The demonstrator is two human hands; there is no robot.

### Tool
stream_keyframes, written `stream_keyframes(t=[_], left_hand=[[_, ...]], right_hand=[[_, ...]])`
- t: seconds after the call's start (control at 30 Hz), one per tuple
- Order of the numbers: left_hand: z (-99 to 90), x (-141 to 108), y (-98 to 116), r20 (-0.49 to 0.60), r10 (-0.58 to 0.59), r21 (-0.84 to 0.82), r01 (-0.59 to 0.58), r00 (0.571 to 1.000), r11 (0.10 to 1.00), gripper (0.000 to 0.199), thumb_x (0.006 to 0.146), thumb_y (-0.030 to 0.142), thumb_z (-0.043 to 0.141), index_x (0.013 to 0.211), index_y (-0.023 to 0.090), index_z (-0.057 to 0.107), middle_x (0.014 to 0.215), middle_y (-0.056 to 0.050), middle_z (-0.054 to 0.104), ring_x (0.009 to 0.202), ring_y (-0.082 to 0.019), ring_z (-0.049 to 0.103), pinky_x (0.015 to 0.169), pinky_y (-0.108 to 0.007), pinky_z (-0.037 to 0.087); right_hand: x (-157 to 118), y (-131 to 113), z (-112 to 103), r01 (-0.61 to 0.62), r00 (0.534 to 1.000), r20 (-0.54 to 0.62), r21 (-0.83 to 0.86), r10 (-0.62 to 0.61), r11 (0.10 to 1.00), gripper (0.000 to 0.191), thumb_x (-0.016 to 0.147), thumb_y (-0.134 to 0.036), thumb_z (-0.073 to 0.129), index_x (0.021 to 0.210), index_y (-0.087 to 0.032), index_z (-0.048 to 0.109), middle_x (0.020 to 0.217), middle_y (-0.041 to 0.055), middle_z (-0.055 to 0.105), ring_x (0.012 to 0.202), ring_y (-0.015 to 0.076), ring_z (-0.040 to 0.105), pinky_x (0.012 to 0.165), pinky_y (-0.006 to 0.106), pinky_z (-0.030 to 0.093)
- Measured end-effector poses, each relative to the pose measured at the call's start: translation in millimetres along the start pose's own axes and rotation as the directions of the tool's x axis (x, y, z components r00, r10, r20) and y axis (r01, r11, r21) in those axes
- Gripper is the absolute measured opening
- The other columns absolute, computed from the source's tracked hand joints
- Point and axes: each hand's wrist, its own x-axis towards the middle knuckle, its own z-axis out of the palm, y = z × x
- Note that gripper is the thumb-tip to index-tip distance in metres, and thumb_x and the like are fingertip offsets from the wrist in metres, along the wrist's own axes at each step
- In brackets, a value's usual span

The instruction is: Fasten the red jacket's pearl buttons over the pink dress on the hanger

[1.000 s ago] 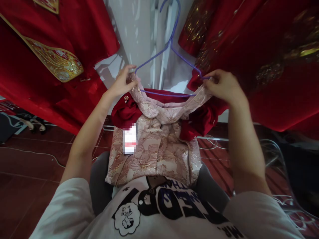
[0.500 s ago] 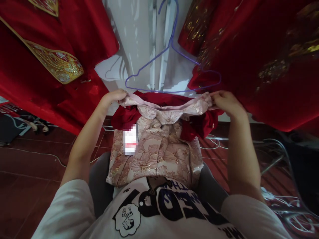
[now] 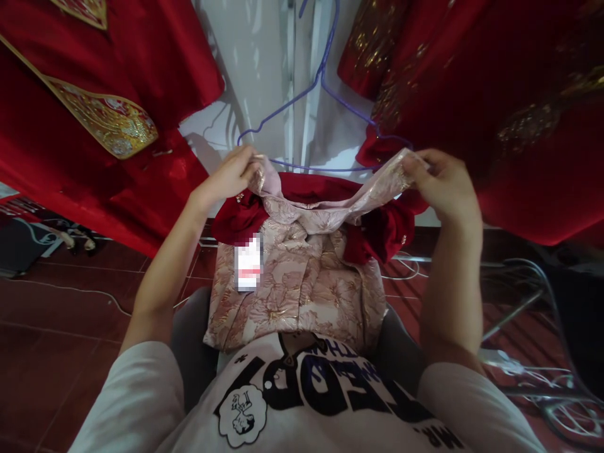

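Observation:
A pink-and-gold floral brocade dress (image 3: 278,289) with dark red fabric at its top and sleeves lies across my lap. My left hand (image 3: 236,171) pinches one end of its raised upper edge. At the other end my right hand (image 3: 436,179) grips the same band between thumb and fingers. Between my hands the edge sags, showing a pale pink lining. A tag (image 3: 248,263), its print blurred out, lies on the front. Just beyond the edge hangs a purple hanger (image 3: 302,97); its lower left corner is partly behind my left hand.
Red garments with gold embroidery (image 3: 104,119) hang at left, and another red garment (image 3: 472,126) hangs at right. Behind the hanger stand white metal uprights (image 3: 309,94). Cables and a dark chair-like frame (image 3: 561,308) are at right on the tiled floor (image 3: 47,352).
Both hands have risen with the ends of the upper edge, the left also shifting inward. The edge now sags more deeply in the middle. The rest of the dress stays on my lap.

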Motion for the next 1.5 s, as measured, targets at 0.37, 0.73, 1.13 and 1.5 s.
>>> stream_keyframes(t=[0.37, 0.73, 1.13, 1.5], left_hand=[[55.5, 17.0, 25.2, 0.125, 0.204, -0.067, -0.197, 0.971, 0.978, 0.026, 0.102, 0.019, 0.042, 0.119, 0.02, 0.061, 0.147, -0.013, 0.063, 0.139, -0.027, 0.057, 0.122, -0.048, 0.04], [46.2, 5.0, 32.7, 0.093, 0.227, -0.097, -0.218, 0.969, 0.971, 0.025, 0.104, 0.02, 0.042, 0.122, 0.02, 0.061, 0.138, -0.013, 0.067, 0.133, -0.027, 0.06, 0.12, -0.047, 0.042], [41.9, -4.3, 39.3, 0.092, 0.232, -0.099, -0.223, 0.968, 0.97, 0.022, 0.105, 0.021, 0.043, 0.119, 0.021, 0.06, 0.139, -0.011, 0.067, 0.134, -0.026, 0.059, 0.12, -0.046, 0.042], [44.4, -6.4, 34.1, 0.084, 0.211, -0.091, -0.204, 0.974, 0.975, 0.027, 0.105, 0.02, 0.046, 0.128, 0.021, 0.06, 0.144, -0.011, 0.066, 0.138, -0.027, 0.057, 0.121, -0.047, 0.043]], right_hand=[[2.0, 18.3, -11.0, 0.0, 0.958, -0.265, -0.373, -0.107, 0.928, 0.017, 0.095, -0.016, 0.062, 0.104, -0.02, 0.076, 0.153, 0.0185, 0.058, 0.148, 0.0279, 0.053, 0.125, 0.043, 0.038], [9.0, 30.7, -9.7, -0.081, 0.926, -0.369, -0.399, -0.078, 0.913, 0.032, 0.093, -0.01, 0.059, 0.118, -0.015, 0.077, 0.15, 0.0246, 0.055, 0.147, 0.035, 0.051, 0.126, 0.048, 0.035], [29.3, 65.8, -4.2, 0.111, 0.83, -0.459, -0.422, -0.318, 0.9, 0.007, 0.09, -0.015, 0.067, 0.093, -0.017, 0.074, 0.107, 0.0134, 0.068, 0.107, 0.0289, 0.065, 0.103, 0.049, 0.051], [48.1, 115.5, -22.9, 0.117, 0.788, -0.495, -0.466, -0.368, 0.877, 0.012, 0.078, -0.018, 0.085, 0.089, -0.017, 0.079, 0.102, 0.011, 0.065, 0.103, 0.0286, 0.064, 0.101, 0.054, 0.051]])
